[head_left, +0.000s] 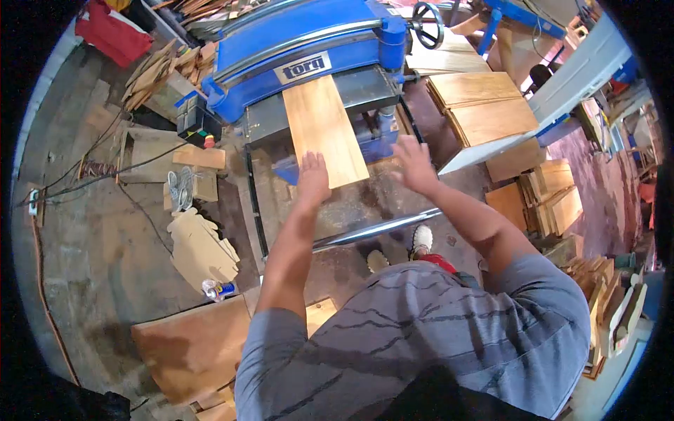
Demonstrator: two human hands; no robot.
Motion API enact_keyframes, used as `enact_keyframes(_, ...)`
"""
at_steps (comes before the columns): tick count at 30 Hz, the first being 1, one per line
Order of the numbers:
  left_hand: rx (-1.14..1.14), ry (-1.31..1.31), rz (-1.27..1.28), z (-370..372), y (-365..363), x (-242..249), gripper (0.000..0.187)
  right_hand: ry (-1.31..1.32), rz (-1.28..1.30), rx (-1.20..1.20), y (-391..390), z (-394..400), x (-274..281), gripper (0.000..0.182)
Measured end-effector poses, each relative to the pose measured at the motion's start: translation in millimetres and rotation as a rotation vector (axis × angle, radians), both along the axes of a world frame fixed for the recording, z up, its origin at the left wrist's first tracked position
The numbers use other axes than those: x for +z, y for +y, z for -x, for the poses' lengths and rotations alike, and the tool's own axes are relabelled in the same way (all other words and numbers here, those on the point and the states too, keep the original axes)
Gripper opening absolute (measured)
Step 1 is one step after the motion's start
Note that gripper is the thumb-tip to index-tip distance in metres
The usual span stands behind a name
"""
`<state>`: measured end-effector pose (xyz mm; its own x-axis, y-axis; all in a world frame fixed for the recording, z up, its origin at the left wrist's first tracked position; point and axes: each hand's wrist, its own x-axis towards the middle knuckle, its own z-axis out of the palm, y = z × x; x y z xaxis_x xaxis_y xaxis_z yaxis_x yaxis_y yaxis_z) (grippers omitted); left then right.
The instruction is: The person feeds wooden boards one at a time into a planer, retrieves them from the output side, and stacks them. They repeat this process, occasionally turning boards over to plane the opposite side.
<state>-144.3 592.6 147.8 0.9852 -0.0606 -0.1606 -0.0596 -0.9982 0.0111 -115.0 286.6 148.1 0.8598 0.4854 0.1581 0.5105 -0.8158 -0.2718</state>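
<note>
A pale wooden board (326, 126) lies on the dark bed (267, 116) of a blue thickness planer (298, 43). Its far end meets the machine's front below the label, and its near end sticks out toward me. My left hand (314, 175) rests at the board's near left corner, fingers stretched forward along the edge. To the right of the board, apart from it, my right hand (415, 165) hangs in the air with fingers spread, slightly blurred and holding nothing.
Stacked wooden panels (484, 109) stand right of the planer on a white surface. A handwheel (425, 25) juts from its top right. A metal bar (375, 226) crosses low before my feet. Cables (140, 168), a switch box (196, 119) and offcuts (200, 249) lie left.
</note>
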Motion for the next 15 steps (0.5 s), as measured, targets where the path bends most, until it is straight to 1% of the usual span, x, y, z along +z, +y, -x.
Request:
enact_keyframes(1,-0.014,0.009,-0.043,-4,1,-2,0.092,0.002,0.000,0.000,-18,-1,-5,0.083)
enact_keyframes(3,-0.058,0.020,-0.085,-12,4,-11,0.096,-0.041,0.066,-0.220,-47,1,-25,0.086)
enact_keyframes(4,-0.048,-0.010,-0.060,-17,11,-21,0.099,-0.039,0.070,-0.252,-55,4,-38,0.086)
enact_keyframes(5,-0.049,-0.037,-0.030,-20,6,-12,0.102,0.128,-0.112,-0.284,-64,10,-52,0.087)
enact_keyframes(6,-0.036,0.119,-0.146,-25,2,-3,0.107,0.287,-0.302,-0.319,-78,19,-64,0.088)
enact_keyframes(7,-0.071,0.141,-0.192,-29,1,-2,0.113,0.291,-0.401,-0.275,-82,32,-66,0.088)
enact_keyframes(8,-0.028,0.133,-0.182,-31,1,-5,0.117,0.286,-0.327,-0.394,-81,41,-69,0.081)
enact_keyframes(10,-0.064,0.119,-0.206,-40,5,-12,0.116,0.513,-0.299,-0.498,-79,37,-61,0.071)
enact_keyframes(11,-0.039,0.114,-0.183,-43,5,-12,0.114,0.511,-0.308,-0.528,-80,34,-64,0.071)
enact_keyframes(12,-0.012,0.114,-0.162,-45,4,-13,0.112,0.534,-0.367,-0.496,-82,33,-67,0.067)
enact_keyframes(13,-0.037,0.117,-0.168,-47,4,-11,0.112,0.556,-0.427,-0.459,-83,33,-69,0.064)
enact_keyframes(15,0.025,0.152,-0.125,-53,3,-6,0.113,0.602,-0.461,-0.479,-82,32,-71,0.064)
